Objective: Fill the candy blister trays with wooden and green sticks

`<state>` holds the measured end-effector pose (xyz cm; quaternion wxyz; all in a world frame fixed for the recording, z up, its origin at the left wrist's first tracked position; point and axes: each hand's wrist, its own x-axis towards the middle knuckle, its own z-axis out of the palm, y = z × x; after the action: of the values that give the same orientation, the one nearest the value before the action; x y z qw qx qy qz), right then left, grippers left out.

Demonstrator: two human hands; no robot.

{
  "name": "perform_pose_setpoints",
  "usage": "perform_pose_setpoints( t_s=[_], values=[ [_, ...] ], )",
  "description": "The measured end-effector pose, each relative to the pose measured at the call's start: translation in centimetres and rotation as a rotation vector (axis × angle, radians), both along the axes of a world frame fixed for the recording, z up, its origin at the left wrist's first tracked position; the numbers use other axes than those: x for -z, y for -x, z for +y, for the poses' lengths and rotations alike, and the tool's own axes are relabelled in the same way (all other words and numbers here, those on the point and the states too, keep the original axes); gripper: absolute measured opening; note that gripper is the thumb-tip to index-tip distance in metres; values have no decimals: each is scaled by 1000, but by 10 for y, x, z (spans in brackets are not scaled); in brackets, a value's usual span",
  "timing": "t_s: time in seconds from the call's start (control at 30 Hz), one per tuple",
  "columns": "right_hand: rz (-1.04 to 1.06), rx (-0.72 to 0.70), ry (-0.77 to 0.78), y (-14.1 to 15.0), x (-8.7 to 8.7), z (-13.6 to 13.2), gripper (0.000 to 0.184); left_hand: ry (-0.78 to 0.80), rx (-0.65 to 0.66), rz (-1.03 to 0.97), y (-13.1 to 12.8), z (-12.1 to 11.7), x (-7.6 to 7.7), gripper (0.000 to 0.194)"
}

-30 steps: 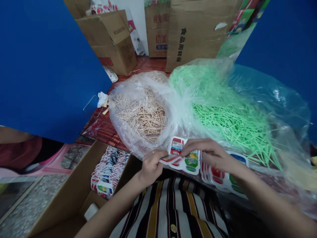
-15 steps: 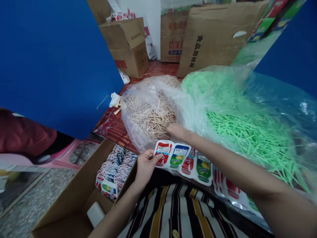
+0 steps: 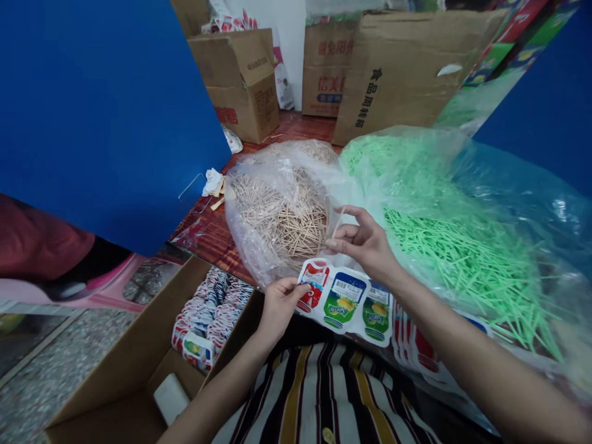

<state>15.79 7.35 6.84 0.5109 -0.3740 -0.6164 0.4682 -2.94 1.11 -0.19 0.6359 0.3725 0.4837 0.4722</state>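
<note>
My left hand (image 3: pixel 280 302) pinches the left end of a strip of small printed packets (image 3: pixel 346 301), red, blue and green, held over my lap. My right hand (image 3: pixel 363 242) is raised just above the strip, with thumb and forefinger closed on one thin wooden stick (image 3: pixel 337 223). Right behind it lies a clear plastic bag of wooden sticks (image 3: pixel 277 213). A bigger clear bag of green sticks (image 3: pixel 453 240) fills the table to the right.
An open cardboard box (image 3: pixel 139 370) at lower left holds stacked packet strips (image 3: pixel 206 314). More strips (image 3: pixel 416 351) lie under my right forearm. Cardboard boxes (image 3: pixel 393 68) stand behind the bags. Blue panels (image 3: pixel 102 111) rise left and right. A person's red sleeve (image 3: pixel 37 246) shows at far left.
My right hand went from the strip into the bag of wooden sticks and came back up holding one stick. My left hand kept hold of the strip's end.
</note>
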Motion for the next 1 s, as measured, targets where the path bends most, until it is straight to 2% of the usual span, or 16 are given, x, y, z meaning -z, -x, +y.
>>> perform_pose_setpoints(
  t_s=[0.13,0.27,0.3,0.5,0.63,0.73,0.87,0.93,1.0],
  values=[
    [-64,49,-6,-2,-2,-24,43,28,55,-37,-7,1,-1,18],
    [-166,74,-10,-8,-3,-33,65,34,89,-61,-12,1,0,18],
    [-195,74,-22,-9,-3,-35,65,36,96,-66,-14,1,0,18],
    [-237,173,-72,-12,2,-46,19,72,116,-99,-21,-3,-5,22],
    [-260,155,-66,-16,7,-45,16,74,105,-96,-24,-3,-10,21],
    [-431,71,-154,-20,4,-44,20,69,106,-103,-24,-3,-11,20],
    [-669,-195,-262,-26,-7,-46,25,72,109,-134,-24,-4,-9,21],
    [-719,-293,-258,-31,-10,-47,30,90,122,-143,-23,-4,-8,24],
    [-699,-299,-187,-37,-10,-48,35,110,121,-160,-22,-4,-8,24]
  ],
)
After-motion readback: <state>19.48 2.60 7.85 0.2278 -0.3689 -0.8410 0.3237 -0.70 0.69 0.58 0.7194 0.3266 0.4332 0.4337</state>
